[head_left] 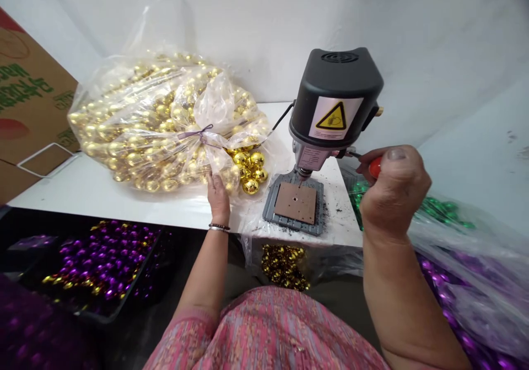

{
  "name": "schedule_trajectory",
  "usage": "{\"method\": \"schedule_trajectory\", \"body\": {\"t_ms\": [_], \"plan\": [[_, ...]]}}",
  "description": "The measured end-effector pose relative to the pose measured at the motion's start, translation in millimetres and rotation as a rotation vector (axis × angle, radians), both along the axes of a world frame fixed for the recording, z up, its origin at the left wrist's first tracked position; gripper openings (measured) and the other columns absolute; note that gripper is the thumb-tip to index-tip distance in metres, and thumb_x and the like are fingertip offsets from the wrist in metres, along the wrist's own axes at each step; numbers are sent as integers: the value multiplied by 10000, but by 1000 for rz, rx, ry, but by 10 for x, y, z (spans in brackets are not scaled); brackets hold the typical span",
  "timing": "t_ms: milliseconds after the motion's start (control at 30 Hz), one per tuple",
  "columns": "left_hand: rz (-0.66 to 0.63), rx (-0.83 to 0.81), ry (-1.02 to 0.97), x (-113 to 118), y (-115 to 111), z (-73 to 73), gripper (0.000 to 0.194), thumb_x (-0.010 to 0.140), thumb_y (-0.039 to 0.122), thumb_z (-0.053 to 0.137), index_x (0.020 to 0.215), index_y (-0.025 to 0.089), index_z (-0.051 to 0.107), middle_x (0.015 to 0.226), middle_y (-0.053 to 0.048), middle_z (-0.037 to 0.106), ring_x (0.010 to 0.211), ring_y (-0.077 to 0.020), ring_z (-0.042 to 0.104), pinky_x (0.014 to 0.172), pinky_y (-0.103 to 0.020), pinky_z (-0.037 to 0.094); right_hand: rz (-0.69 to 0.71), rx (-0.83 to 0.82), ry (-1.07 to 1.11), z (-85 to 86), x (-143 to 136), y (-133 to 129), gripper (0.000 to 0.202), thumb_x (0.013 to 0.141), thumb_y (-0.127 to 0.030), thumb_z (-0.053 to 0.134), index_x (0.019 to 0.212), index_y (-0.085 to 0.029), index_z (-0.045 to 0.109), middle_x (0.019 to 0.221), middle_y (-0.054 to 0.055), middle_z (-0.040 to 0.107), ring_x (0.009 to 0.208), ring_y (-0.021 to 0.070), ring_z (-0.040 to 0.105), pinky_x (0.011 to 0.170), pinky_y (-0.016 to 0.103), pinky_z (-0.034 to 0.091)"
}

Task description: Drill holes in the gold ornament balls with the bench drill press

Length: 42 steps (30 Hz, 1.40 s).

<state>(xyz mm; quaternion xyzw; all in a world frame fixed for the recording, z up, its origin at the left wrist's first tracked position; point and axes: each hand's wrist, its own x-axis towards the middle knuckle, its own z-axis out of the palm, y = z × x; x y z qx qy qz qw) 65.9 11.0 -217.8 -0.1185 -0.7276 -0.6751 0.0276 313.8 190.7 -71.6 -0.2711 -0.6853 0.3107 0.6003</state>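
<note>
My right hand (394, 188) is wrapped round the red ball knob (375, 167) on the lever of a small black bench drill press (341, 92). Below the chuck, a brown square board (295, 202) with a small hole lies on the grey drill base (269, 216). My left hand (217, 196) reaches to the front of a clear plastic bag (165, 139) full of shiny gold balls, its fingers stretched out against the plastic and their tips partly hidden. Several loose gold balls (250, 186) spill from the bag's opening beside the drill. A purple tie (200, 133) gathers the bag.
Dark shavings (330, 210) are scattered round the base on the white table (185, 210). A cardboard box (33, 105) stands at the left. Below the table edge, gold balls (285, 265) lie in plastic at my lap. A black crate (124, 304) holds purple balls; green balls (446, 210) lie right.
</note>
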Motion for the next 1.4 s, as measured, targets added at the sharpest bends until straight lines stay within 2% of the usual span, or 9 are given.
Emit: {"method": "schedule_trajectory", "body": {"t_ms": [200,367,500,600,700,800,1000,1200,1400], "plan": [[310,-286,359,241,152,116,458,934,273,480,1355,107,549,1339,-212,596,1316,-284,507,1140,-455,382,17,5,-30,7,31,-43,472,919,-551,407,743,-168,619,592,-10,524,556,97,497,543,276,376],[-86,-540,494,419,247,173,380,941,218,458,1279,134,611,1242,-182,653,1199,-252,599,1067,-391,461,54,13,11,-29,37,-63,444,928,-516,426,752,-152,610,582,-25,488,532,74,455,538,264,351],[-248,-910,327,496,274,160,418,966,348,473,1271,98,612,1179,-225,677,1119,-340,642,950,-452,506,72,23,-8,-75,53,-68,460,942,-521,415,779,-143,621,585,-26,488,535,67,450,561,267,358],[-331,-990,268,527,262,111,500,937,420,539,1335,118,559,1120,-208,702,1062,-353,662,901,-453,508,57,36,-26,-86,63,-70,481,947,-536,396,793,-143,628,607,-19,509,561,71,473,578,266,370],[-363,-846,238,547,249,55,537,855,352,644,1340,147,532,1110,-170,702,1022,-312,666,894,-420,503,21,70,-48,-73,67,-76,462,950,-517,390,776,-157,620,616,-17,525,570,72,484,577,254,383],[-434,-469,111,573,233,48,559,747,340,718,1252,179,541,1092,-112,688,949,-241,655,866,-372,508,13,90,-71,-58,67,-83,445,961,-500,369,769,-175,604,598,-24,514,554,75,476,567,247,389],[-739,272,-551,704,214,249,582,781,488,624,1296,272,458,988,-34,666,718,-138,622,638,-274,474,14,90,-45,-49,58,-92,429,962,-488,374,757,-184,595,588,-21,514,542,81,470,564,253,390],[-774,293,-663,845,335,308,619,715,392,767,1265,265,512,931,-7,659,720,-107,622,624,-228,464,24,89,-60,-24,69,-111,446,962,-519,365,758,-197,599,641,-8,538,596,93,499,609,261,412],[-779,33,-549,931,586,310,501,765,368,748,1181,185,537,866,12,641,608,-75,619,518,-185,417,47,114,-61,-10,84,-101,426,966,-505,372,748,-205,581,606,-24,480,574,76,458,601,244,398]]}}
